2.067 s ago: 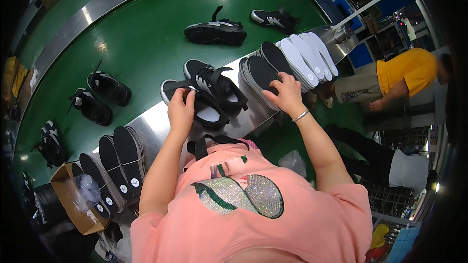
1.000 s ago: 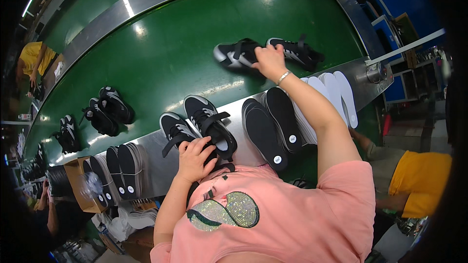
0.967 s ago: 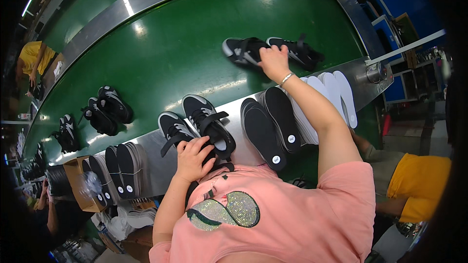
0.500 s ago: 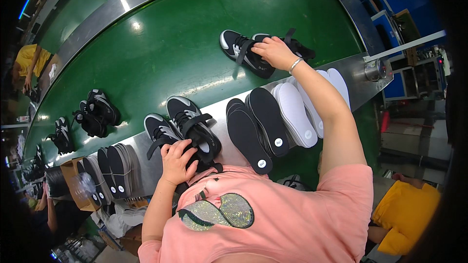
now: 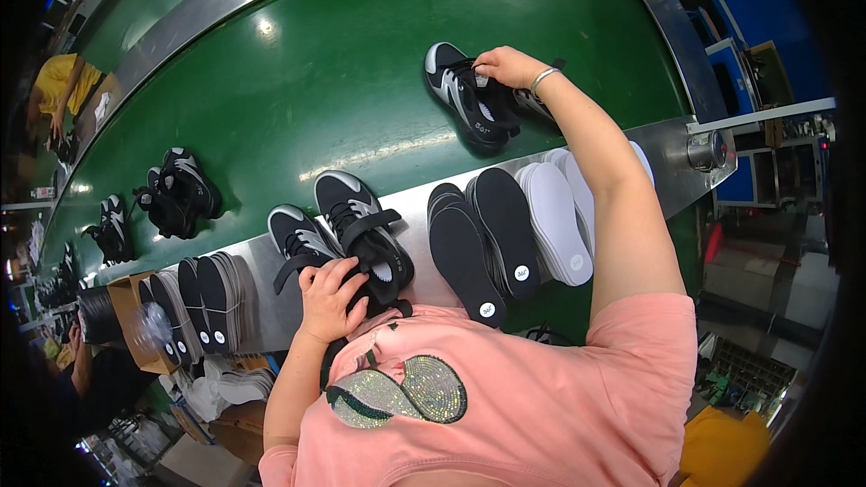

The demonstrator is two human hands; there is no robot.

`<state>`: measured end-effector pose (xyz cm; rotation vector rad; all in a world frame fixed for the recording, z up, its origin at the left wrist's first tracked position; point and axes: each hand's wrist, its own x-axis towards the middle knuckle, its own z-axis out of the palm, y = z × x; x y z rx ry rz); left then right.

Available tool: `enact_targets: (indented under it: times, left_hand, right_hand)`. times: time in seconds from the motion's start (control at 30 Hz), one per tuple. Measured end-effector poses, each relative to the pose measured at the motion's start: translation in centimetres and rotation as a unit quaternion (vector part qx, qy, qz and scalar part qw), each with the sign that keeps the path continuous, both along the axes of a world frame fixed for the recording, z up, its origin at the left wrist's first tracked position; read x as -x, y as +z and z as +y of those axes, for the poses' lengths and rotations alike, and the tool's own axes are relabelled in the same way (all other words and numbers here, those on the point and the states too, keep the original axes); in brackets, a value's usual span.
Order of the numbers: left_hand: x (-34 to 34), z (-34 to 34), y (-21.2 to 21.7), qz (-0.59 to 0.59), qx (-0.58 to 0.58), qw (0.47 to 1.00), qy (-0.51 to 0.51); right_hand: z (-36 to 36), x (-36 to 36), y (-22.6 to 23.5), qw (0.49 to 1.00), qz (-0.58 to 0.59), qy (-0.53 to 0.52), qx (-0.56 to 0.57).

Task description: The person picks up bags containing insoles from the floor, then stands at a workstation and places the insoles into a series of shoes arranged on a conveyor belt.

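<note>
On the green conveyor belt (image 5: pixel 316 90), my right hand (image 5: pixel 514 68) pinches the upper of a black-and-silver sneaker (image 5: pixel 458 95) near its tongue. The shoe's collar gapes, showing a pale inside. Its mate (image 5: pixel 534 104) is partly hidden beneath my right forearm. On the metal ledge in front of me sits a second pair. My left hand (image 5: pixel 330 299) has its fingers curled over the collar of the left sneaker (image 5: pixel 300 233) in that pair. Beside it rests the right sneaker (image 5: pixel 352 212), its strap lying loose across the top.
Stacks of black insoles (image 5: pixel 462 248) and white insoles (image 5: pixel 555 221) lie along the ledge to the right. Bundled insoles (image 5: pixel 221 302) and a cardboard box (image 5: pixel 135 320) stand at left. More sneakers (image 5: pixel 185 180) sit on the belt; a person in yellow (image 5: pixel 63 90) is across it.
My right hand has shifted from lying over the shoe's strap to pinching near its tongue, and the collar now shows wider. My left hand stays on its shoe.
</note>
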<state>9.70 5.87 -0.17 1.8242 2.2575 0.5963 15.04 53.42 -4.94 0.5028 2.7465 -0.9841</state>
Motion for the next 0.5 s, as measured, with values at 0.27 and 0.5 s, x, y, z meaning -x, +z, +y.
enact_targets:
  times: [0.27,0.5]
  left_hand:
    - [0.3,-1.3,-0.3,-0.02,-0.009,1.0,0.003]
    - [-1.3,-6.1,-0.7,0.051,-0.134,0.98,0.135]
  right_hand:
    - [-5.2,0.3,2.5,0.945,-0.003,0.131,-0.299]
    - [-0.1,-5.5,1.4,0.888,-0.03,0.081,-0.452]
